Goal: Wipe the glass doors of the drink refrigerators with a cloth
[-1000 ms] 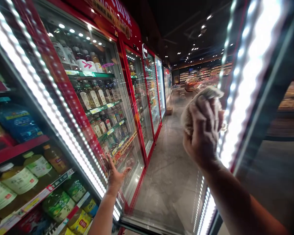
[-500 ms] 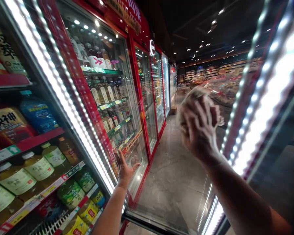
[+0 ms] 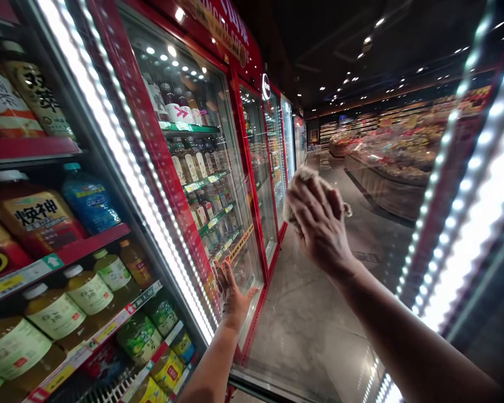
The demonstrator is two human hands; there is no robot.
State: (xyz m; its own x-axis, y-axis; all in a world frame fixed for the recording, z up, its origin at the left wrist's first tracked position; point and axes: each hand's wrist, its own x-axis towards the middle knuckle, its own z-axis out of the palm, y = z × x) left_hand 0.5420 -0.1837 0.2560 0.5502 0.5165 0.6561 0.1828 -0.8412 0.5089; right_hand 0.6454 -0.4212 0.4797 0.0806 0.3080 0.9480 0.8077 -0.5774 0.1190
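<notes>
A crumpled, light-coloured cloth [image 3: 300, 182] is pressed under my right hand [image 3: 319, 224], whose fingers are bent over it. Both lie against the clear glass of a cooler door, near its middle. The door's dark bottom edge [image 3: 260, 386] runs along the foot of the view. Lower on the left, my left hand [image 3: 232, 294] rests with spread fingers on or close to the same glass. It holds nothing. Bright LED strips [image 3: 453, 224] line the door's right side, and another lit strip [image 3: 130, 184] slants down left of my left hand.
Shelves on the left hold bottled drinks [image 3: 61, 305] and yellow packets [image 3: 170, 369]. Through the glass, a row of red-framed coolers [image 3: 246, 184] recedes along a grey floor [image 3: 302, 330]. A long display counter [image 3: 386, 184] with heaped goods stands farther off at the right.
My right hand has swept leftward across the glass with the cloth. The left hand keeps its spread pose, while the whole view has turned slightly left.
</notes>
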